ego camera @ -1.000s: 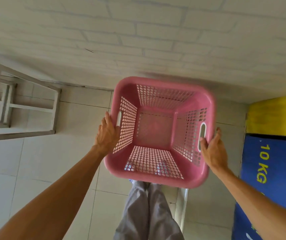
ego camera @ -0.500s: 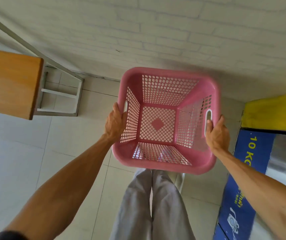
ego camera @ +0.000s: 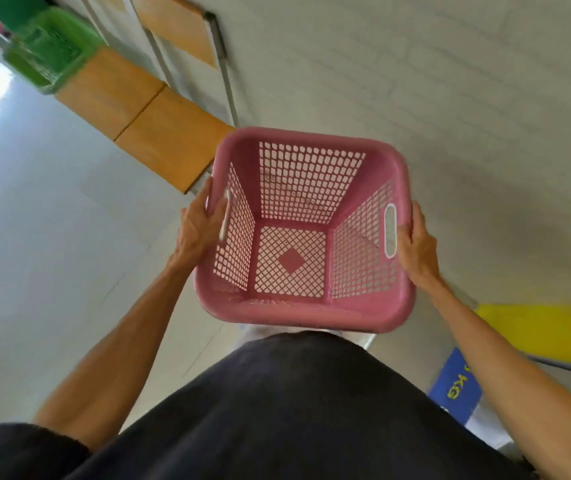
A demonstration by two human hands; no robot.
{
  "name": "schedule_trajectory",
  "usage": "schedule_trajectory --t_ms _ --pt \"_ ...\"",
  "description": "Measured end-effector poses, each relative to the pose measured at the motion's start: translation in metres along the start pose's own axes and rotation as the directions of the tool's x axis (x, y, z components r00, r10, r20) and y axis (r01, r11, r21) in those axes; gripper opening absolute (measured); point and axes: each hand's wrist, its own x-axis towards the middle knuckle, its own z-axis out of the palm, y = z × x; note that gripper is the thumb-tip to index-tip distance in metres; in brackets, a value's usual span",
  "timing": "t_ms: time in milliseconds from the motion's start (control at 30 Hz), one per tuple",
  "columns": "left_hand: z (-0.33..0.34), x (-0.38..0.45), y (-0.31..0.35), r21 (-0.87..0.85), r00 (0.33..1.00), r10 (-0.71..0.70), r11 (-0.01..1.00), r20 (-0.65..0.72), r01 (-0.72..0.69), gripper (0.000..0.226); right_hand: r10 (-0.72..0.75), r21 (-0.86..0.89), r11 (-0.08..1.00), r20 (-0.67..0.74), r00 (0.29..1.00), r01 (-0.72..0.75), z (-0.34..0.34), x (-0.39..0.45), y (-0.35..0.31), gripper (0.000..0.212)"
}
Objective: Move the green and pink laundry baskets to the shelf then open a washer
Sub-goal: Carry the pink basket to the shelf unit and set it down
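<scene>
I hold an empty pink laundry basket (ego camera: 311,310) in the air in front of my chest. My left hand (ego camera: 197,230) grips its left rim by the handle slot, and my right hand (ego camera: 415,244) grips the right rim by the other slot. The green laundry basket (ego camera: 52,53) sits on the wooden shelf (ego camera: 131,109) at the upper left, blurred. The shelf's near end lies just left of the pink basket. A washer (ego camera: 547,330) with a yellow top and blue label shows at the lower right.
A white brick wall (ego camera: 415,81) fills the upper right. A metal shelf frame (ego camera: 221,53) runs up beside the wooden boards. White tiled floor (ego camera: 34,220) spreads to the left. My dark shirt (ego camera: 277,410) covers the bottom of the view.
The view has swung left and up: the wooden shelf now reaches the pink basket's left side and the green basket has come into view. Both hands still hold the pink basket.
</scene>
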Motion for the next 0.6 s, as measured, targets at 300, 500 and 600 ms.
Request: schedule_trajectory --t_ms 300,500,600 --pt "-0.178 -0.010 -0.071 0.016 0.940 -0.159 0.985 -0.303 0.172 0.053 -0.287 -0.138 0.940 0.169 0.943 0.311 0.083 -0.008 -0.209 0.060" --pt "-0.306 -0.006 -0.164 -0.052 0.895 -0.229 0.973 -0.383 0.226 0.055 -0.428 -0.040 0.892 0.244 0.870 0.450 0.200 -0.042 -0.325 0.051" --pt "-0.366 -0.009 -0.212 -0.109 0.864 -0.256 0.967 -0.434 0.232 0.055 -0.474 -0.033 0.865 0.275 0.837 0.501 0.261 -0.061 -0.381 0.045"
